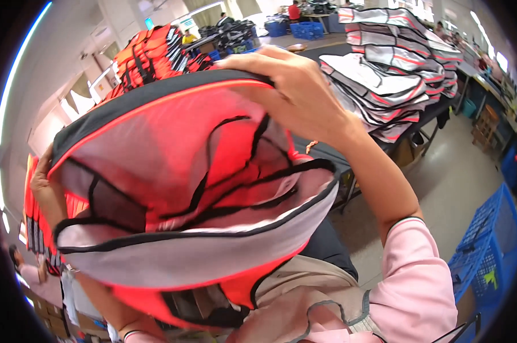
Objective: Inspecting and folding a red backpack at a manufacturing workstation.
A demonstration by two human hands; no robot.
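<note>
A red and grey fabric backpack (pixel 184 260) with black-bound edges and orange piping hangs before me, its wide mouth gaping toward me. My right hand (pixel 304 86) is closed on the black upper rim, fingers bent over the far side. At the left end, my left hand (pixel 41 180) grips the same rim; the bag hides part of that hand and the forearm. Black seam binding, grey mesh and red lining show inside. The bag's lower part, with red and dark panels, hangs over my beige apron (pixel 304 286).
White-grey bag pieces with orange piping (pixel 378 74) are stacked on a dark table at the right. Orange-red bags (pixel 150 54) are piled behind and at the left (pixel 35 211). A blue plastic crate (pixel 487 246) stands at the right. Other people are farther off.
</note>
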